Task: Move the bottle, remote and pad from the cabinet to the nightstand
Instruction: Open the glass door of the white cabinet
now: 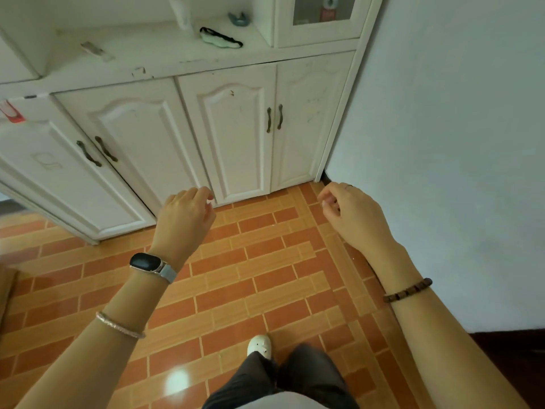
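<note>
Facing the white cabinet [236,137], both arms out front over the tiled floor [250,276]. Left hand [185,214] has its fingers loosely curled and grips nothing; watch [147,262] on that wrist. Right hand [352,214] same: loose curl, nothing in it, near the wall [442,143]. Task items all sit on the cabinet's open shelf, well apart from both hands. White bottle [181,13] stands at the back, pad [221,39] with a black strap lies just in front of it, and a pale, blurry flat piece to the left looks like the remote [95,51]. Lower doors shut.
</note>
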